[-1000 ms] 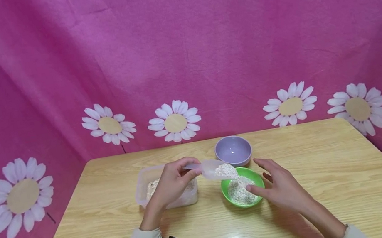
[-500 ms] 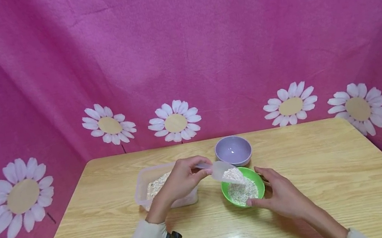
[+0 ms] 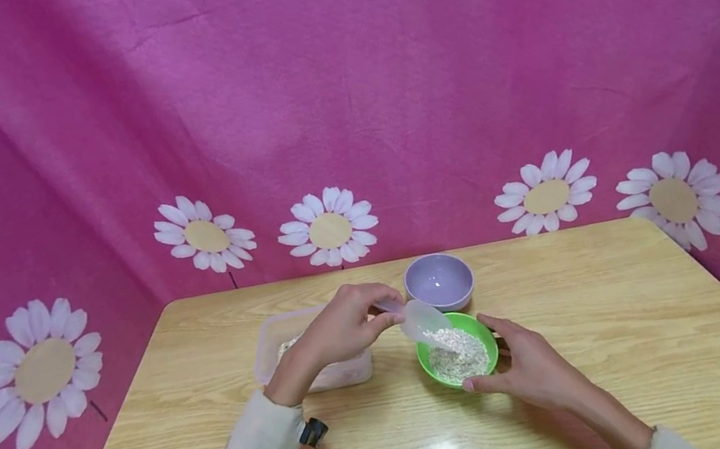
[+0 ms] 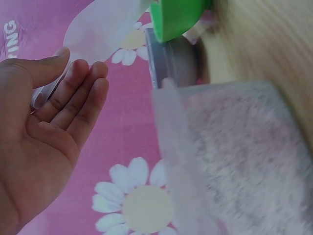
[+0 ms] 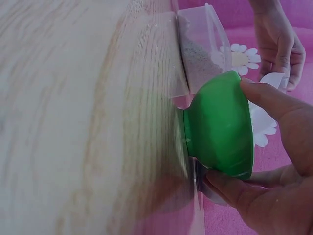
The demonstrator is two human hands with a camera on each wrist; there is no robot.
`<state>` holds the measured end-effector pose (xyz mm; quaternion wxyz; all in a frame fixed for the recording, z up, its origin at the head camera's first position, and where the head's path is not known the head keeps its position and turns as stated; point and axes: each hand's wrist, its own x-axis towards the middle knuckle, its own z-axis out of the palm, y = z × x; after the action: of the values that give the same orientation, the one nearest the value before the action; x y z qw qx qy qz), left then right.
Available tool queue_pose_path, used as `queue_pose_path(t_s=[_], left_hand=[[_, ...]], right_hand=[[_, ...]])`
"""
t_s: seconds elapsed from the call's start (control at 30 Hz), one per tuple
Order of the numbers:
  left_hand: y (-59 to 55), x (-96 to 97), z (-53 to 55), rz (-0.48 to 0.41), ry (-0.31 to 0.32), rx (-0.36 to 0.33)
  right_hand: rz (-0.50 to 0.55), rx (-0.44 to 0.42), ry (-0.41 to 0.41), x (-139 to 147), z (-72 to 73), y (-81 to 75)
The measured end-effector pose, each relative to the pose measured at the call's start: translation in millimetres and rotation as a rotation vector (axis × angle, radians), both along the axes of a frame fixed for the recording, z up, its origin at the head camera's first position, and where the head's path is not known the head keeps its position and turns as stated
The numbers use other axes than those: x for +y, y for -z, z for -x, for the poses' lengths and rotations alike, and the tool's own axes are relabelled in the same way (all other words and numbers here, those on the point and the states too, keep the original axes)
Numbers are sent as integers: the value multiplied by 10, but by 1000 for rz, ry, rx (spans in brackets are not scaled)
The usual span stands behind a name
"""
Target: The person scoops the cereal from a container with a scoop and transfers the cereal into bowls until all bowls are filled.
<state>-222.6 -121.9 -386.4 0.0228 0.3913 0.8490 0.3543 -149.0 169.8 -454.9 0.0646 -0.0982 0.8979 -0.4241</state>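
My left hand (image 3: pixel 348 326) pinches the handle of a translucent plastic scoop (image 3: pixel 424 320). The scoop tips downward over a green bowl (image 3: pixel 425 372), and pale flakes like oats (image 3: pixel 462 354) slide from its lip onto the flakes inside. My right hand (image 3: pixel 533 362) holds the bowl from the right, thumb at the near rim and fingers along the far side. In the right wrist view the green bowl (image 5: pixel 220 125) stands on the table between thumb and fingers. A clear plastic tub (image 3: pixel 265 343) of the same flakes sits under my left forearm, partly hidden by it.
Just behind the green bowl stands a purple bowl (image 3: pixel 439 280) with nothing visible in it. The wooden table (image 3: pixel 594 296) runs back to a pink curtain (image 3: pixel 339 101) printed with white daisies. A dark strap device (image 3: pixel 313 432) is worn on the left wrist.
The scoop has moved right and tilted down over the green bowl, its load of flakes sliding out. My right hand has gone from hovering beside the bowl to holding its rim.
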Motion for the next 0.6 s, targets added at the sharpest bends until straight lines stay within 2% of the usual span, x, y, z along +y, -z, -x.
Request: queue_pose_path(t_s=[0.17, 0.3, 0.47, 0.6], left_hand=[[-122, -39, -17, 17, 0, 17], [-169, -58, -23, 14, -1, 33], [-156, -75, -30, 2, -5, 34], [-103, -108, -48, -23, -35, 15]], right_hand=[[18, -6, 3, 6, 7, 10], [26, -9, 2, 15, 16, 6], [21, -14, 2, 18, 18, 11], [35, -16, 1, 18, 22, 21]])
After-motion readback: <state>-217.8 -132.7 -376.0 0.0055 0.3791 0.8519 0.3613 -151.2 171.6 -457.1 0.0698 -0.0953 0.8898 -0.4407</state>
